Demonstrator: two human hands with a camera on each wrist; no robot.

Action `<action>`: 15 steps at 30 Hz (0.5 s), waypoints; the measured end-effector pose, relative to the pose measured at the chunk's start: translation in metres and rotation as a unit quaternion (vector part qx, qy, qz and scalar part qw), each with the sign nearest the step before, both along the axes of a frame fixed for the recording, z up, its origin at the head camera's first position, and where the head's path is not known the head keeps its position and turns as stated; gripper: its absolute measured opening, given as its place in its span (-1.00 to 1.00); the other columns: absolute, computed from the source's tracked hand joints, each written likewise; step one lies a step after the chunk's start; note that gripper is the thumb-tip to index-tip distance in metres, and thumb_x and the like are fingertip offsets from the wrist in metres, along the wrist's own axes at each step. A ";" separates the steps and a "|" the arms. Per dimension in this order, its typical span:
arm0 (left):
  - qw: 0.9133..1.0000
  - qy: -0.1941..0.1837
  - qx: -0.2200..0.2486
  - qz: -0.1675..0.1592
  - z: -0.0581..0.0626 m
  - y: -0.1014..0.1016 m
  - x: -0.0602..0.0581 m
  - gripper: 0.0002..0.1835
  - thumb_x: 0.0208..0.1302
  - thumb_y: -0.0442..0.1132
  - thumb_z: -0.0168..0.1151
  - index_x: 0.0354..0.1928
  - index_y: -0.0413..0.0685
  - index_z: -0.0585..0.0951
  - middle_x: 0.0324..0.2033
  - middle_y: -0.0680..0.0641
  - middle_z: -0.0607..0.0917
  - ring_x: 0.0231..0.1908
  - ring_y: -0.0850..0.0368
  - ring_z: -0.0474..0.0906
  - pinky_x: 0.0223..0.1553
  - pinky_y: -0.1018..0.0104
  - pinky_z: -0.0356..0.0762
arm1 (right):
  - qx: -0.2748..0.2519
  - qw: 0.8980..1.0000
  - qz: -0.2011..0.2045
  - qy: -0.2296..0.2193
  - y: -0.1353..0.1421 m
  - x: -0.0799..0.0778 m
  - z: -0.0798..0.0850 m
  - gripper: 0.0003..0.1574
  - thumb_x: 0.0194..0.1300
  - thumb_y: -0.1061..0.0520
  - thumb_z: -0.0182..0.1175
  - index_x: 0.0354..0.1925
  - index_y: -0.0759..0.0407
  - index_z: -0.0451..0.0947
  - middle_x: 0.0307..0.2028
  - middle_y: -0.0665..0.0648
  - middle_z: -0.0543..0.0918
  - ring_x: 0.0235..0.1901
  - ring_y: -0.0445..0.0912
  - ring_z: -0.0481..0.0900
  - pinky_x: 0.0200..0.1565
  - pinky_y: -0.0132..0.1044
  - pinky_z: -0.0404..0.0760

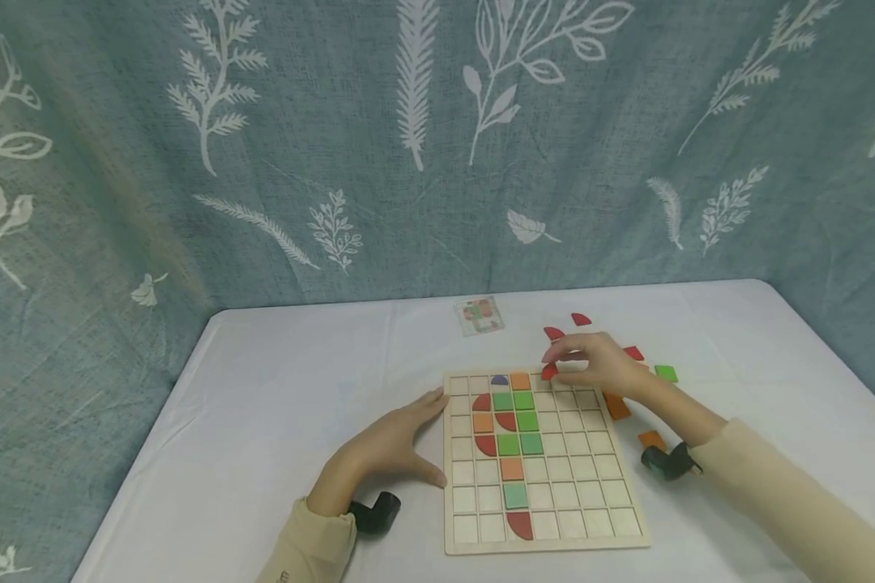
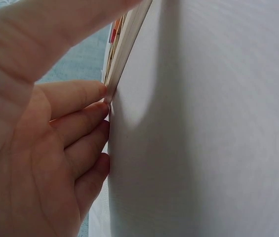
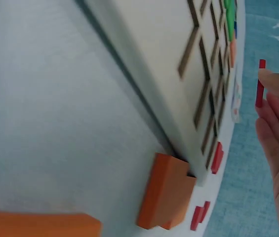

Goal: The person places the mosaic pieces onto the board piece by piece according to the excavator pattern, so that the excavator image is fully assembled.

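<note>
A pale wooden grid board (image 1: pixel 567 475) lies on the white table. Its cells hold green squares (image 1: pixel 527 420), orange squares (image 1: pixel 511 469), red quarter-round pieces (image 1: pixel 520 525) and a small blue half-round piece (image 1: pixel 499 380). Thumb and fingers of my right hand (image 1: pixel 603 363) pinch a red quarter-round piece (image 1: pixel 549 372) above the board's far edge; in the right wrist view that piece appears edge-on between the fingertips. My left hand (image 1: pixel 388 441) rests against the board's left edge, its fingers extended and thumb spread apart, holding no piece.
Loose red pieces (image 1: pixel 581 319) lie beyond the board. Orange blocks (image 1: pixel 616 406), another orange block (image 1: pixel 652 440) and a green square (image 1: pixel 666 373) are on its right. A clear pattern card (image 1: pixel 480 316) lies behind it. A patterned blue-green curtain (image 1: pixel 437 227) hangs past the table.
</note>
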State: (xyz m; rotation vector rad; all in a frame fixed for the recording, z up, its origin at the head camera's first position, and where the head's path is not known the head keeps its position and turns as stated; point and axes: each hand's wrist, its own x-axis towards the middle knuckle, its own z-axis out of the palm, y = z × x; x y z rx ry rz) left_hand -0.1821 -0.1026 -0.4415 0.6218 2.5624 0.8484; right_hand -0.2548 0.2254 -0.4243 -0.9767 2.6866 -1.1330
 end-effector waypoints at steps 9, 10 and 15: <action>1.000 0.001 0.001 0.001 0.001 0.000 0.000 0.19 -0.38 0.03 0.57 0.39 -0.04 0.16 0.41 -0.02 0.07 0.39 -0.02 0.00 0.35 0.02 0.06 | 0.037 0.999 0.012 -0.005 -0.005 0.000 -0.009 -0.75 0.04 0.18 0.36 -0.23 0.08 0.63 -0.25 -0.05 0.66 -0.13 -0.10 0.58 -0.02 -0.17 0.59; 1.000 0.002 0.001 0.000 0.001 0.000 0.000 0.19 -0.38 0.03 0.57 0.39 -0.04 0.16 0.41 -0.02 0.07 0.38 -0.02 0.00 0.35 0.01 0.06 | 0.040 0.999 0.010 -0.005 -0.006 0.001 -0.009 -0.75 0.04 0.18 0.37 -0.23 0.08 0.63 -0.25 -0.05 0.66 -0.15 -0.10 0.59 -0.02 -0.16 0.59; 1.000 0.001 -0.001 0.001 0.001 0.001 0.000 0.19 -0.39 0.03 0.57 0.39 -0.04 0.16 0.41 -0.02 0.06 0.38 -0.03 0.00 0.34 0.01 0.07 | 0.052 0.999 -0.003 -0.010 -0.011 0.002 -0.012 -0.76 0.03 0.20 0.37 -0.25 0.08 0.64 -0.25 -0.04 0.67 -0.14 -0.10 0.59 -0.03 -0.17 0.60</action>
